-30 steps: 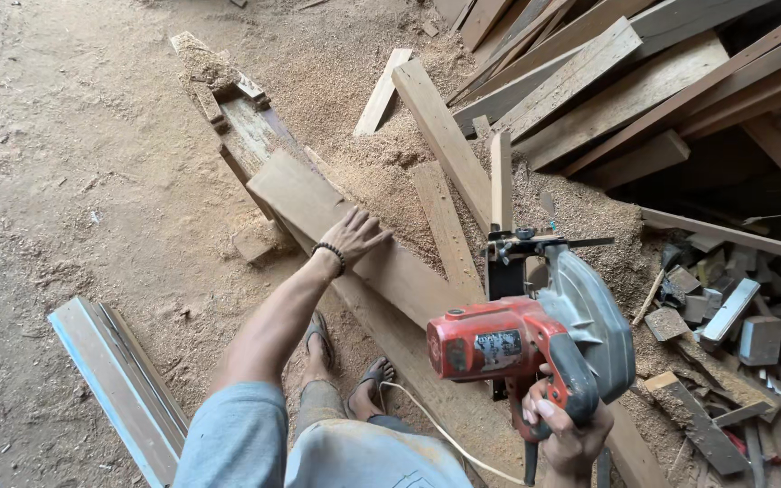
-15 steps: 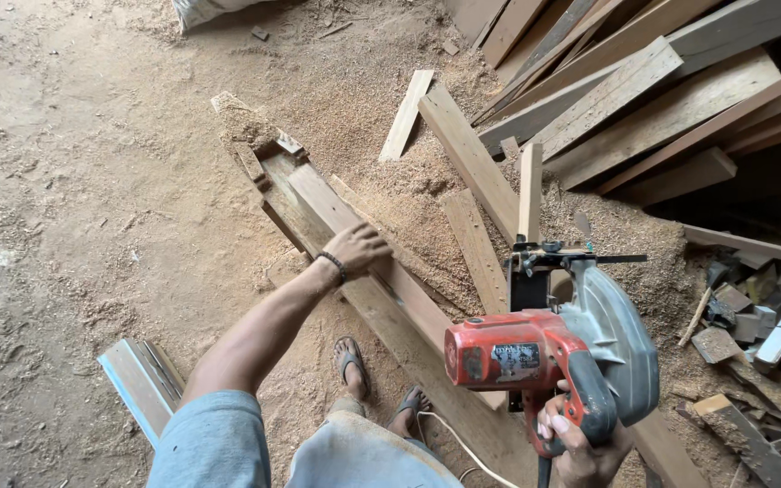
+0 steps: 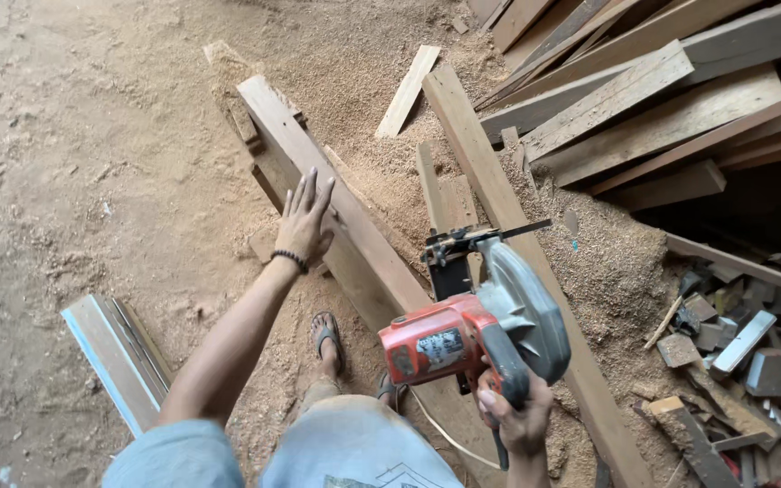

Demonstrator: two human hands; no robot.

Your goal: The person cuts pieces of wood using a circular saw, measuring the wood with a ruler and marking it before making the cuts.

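The red circular saw [image 3: 476, 330] hangs in the air above a long wooden plank [image 3: 345, 217] that lies aslant on the sawdust-strewn floor. Your right hand [image 3: 517, 420] is wrapped tight around the saw's black handle. Your left hand [image 3: 305, 220], fingers spread flat, is stretched out over the plank beyond the saw; whether it touches the wood is unclear. A sandalled foot [image 3: 327, 336] stands beside the plank, with stacked boards [image 3: 644, 99] at upper right and offcut blocks [image 3: 734, 339] by the right edge.
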